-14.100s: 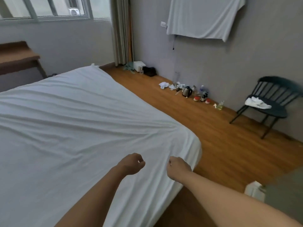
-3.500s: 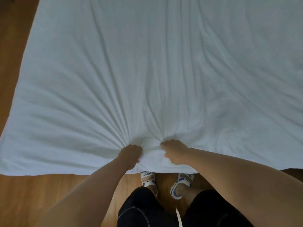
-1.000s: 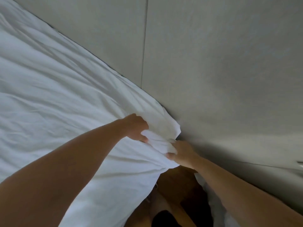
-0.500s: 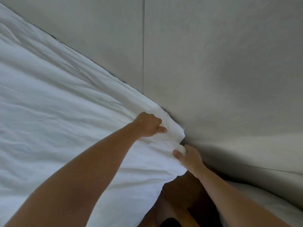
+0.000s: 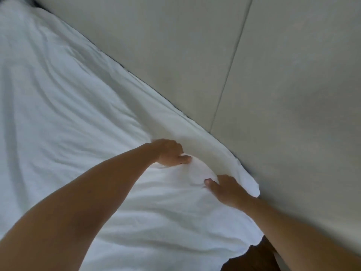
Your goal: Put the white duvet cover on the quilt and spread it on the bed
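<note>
Spreading from the left edge of the view to the grey wall panels (image 5: 273, 75), the white duvet cover (image 5: 68, 114) lay rumpled over the bed. The left hand (image 5: 170, 153) rested near its far corner, fingers curled down into a bunched ridge of the fabric, thumb pointing right. Just beside it, the right hand (image 5: 226, 190) gripped the same corner, its fingers hidden under the cloth and thumb pressed on top. Dark wooden floor (image 5: 252, 259) showed below the hem.
</note>
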